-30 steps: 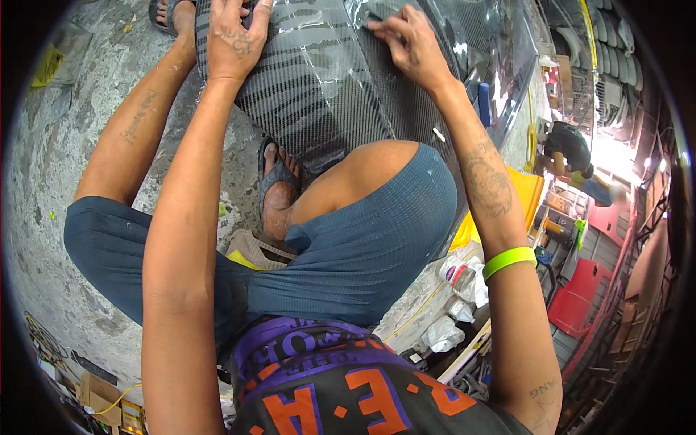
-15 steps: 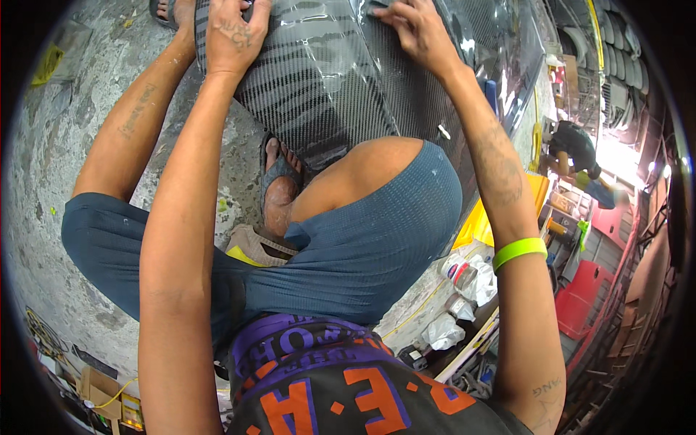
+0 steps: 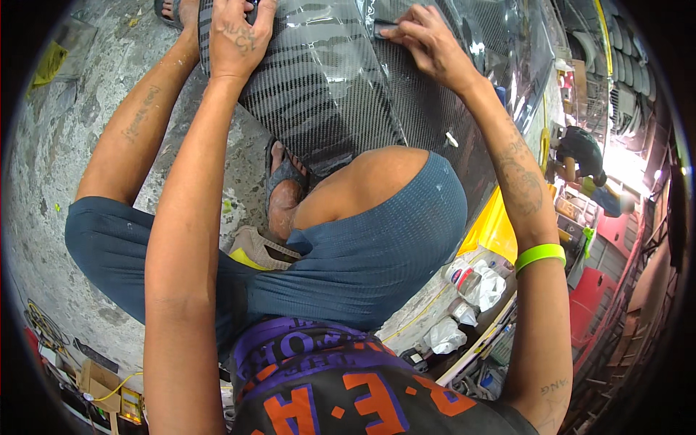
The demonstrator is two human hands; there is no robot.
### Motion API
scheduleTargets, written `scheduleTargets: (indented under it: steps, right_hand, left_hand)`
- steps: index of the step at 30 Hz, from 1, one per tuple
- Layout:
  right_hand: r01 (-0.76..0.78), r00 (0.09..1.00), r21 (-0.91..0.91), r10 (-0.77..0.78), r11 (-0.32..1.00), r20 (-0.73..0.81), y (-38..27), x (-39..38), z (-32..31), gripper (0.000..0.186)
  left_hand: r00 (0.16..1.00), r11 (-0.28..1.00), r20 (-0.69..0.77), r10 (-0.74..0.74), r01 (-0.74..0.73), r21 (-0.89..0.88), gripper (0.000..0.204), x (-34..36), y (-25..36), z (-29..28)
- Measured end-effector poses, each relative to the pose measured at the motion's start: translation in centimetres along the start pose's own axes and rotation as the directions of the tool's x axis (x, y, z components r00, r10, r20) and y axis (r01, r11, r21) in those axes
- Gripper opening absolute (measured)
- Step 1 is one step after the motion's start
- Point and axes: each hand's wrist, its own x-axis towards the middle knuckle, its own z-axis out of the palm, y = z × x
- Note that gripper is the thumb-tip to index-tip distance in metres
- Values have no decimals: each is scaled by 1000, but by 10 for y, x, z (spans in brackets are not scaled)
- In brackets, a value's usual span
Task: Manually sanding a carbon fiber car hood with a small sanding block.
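R hand [image 3: 429, 45] grip is pinched on a dark bit [image 3: 385, 29] at the shiny black panel [image 3: 326, 94], which is by the R knee [image 3: 391, 172]. L hand [image 3: 238, 42] is on the panel's L side; can't tell its grip.

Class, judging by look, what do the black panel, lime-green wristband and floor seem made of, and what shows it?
Black panel: probably glossy carbon fibre, given its fine woven grid and bright reflections.
Lime-green wristband: perhaps silicone or rubber; smooth and evenly coloured.
Floor: apparently rough concrete; mottled grey and blotchy.
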Motion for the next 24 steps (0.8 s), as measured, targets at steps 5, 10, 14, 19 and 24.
scheduleTargets:
  steps: [5, 10, 14, 19, 24]
  right_hand:
    - [282, 926, 153, -228, 947, -300, 21, 10, 16, 20]
    - [-59, 997, 43, 61, 997, -41, -10, 5, 10, 19]
    - [-60, 994, -3, 59, 998, -96, -4, 8, 17, 20]
    - [-96, 993, 29, 98, 995, -62, -15, 3, 10, 18]
    - [-72, 991, 37, 75, 997, -112, -20, 4, 17, 21]
  left_hand:
    - [997, 997, -17, 69, -69, -24, 27, -2, 0, 9]
    - [998, 999, -22, 51, -51, 14, 28, -1, -1, 1]
    - [997, 997, -22, 72, -71, 41, 28, 0, -4, 1]
    - [1000, 1000, 3, 26, -26, -6, 27, 0, 1, 1]
    - [998, 998, -20, 53, -53, 19, 27, -2, -5, -5]
